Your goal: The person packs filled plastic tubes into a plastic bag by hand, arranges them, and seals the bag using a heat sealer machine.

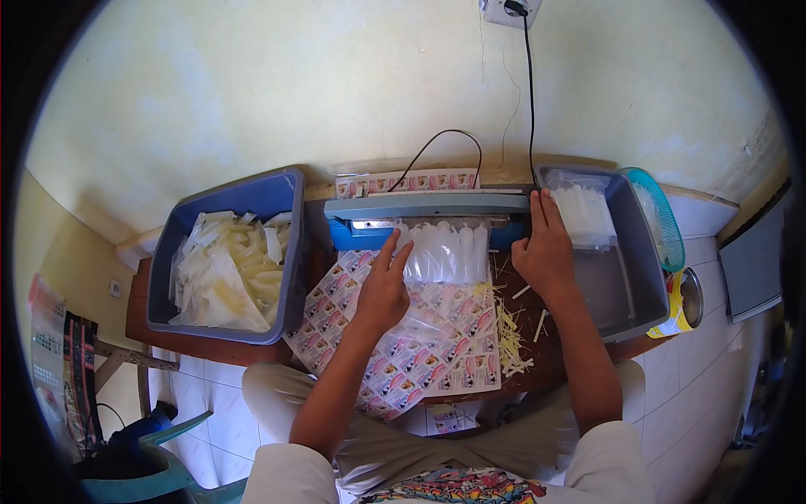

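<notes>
A blue sealing machine with a long grey arm stands against the wall. A clear plastic bag of white sticks lies with its upper edge at the machine, under the arm. My left hand is at the bag's left edge, its fingers apart and pointing up. My right hand rests at the right end of the grey arm, fingers stretched out, thumb apart. Printed label sheets lie beneath the bag and my left forearm.
On the left, a blue-grey bin holds pale plastic pieces. Another bin on the right holds a filled bag. Yellowish strips are scattered on the table. A turquoise basket and a yellow can stand farther right.
</notes>
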`<state>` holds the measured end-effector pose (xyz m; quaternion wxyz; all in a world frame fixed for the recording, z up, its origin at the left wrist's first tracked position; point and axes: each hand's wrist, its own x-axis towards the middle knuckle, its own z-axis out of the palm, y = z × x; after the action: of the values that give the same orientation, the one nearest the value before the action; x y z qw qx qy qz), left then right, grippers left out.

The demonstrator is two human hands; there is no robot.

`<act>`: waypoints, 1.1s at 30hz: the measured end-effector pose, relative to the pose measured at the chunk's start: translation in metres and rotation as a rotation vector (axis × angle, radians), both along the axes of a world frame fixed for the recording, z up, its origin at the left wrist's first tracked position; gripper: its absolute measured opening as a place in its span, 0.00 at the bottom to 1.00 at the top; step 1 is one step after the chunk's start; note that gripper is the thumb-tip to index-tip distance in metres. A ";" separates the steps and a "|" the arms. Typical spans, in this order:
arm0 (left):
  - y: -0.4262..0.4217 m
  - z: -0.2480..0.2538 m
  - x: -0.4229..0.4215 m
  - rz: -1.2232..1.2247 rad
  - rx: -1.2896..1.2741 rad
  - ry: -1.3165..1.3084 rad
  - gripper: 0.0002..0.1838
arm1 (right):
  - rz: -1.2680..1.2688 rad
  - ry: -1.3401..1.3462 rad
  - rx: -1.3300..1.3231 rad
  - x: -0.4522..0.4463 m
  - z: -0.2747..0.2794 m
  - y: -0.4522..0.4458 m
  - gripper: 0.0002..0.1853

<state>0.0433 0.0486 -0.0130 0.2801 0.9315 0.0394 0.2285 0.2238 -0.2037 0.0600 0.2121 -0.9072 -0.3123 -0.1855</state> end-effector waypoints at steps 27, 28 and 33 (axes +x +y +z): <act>-0.002 0.002 0.003 0.017 -0.077 0.009 0.31 | 0.036 0.018 0.119 -0.006 0.025 0.004 0.37; -0.002 0.002 0.004 0.016 -0.088 -0.014 0.30 | 0.051 -0.001 0.155 -0.008 0.031 0.005 0.36; -0.003 -0.001 0.006 0.053 -0.131 -0.021 0.30 | 0.130 -0.011 0.243 -0.016 0.051 0.006 0.26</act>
<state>0.0489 0.0452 -0.0144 0.3349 0.9073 0.0758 0.2427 0.2075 -0.1978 0.1105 0.3303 -0.8517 -0.3469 -0.2126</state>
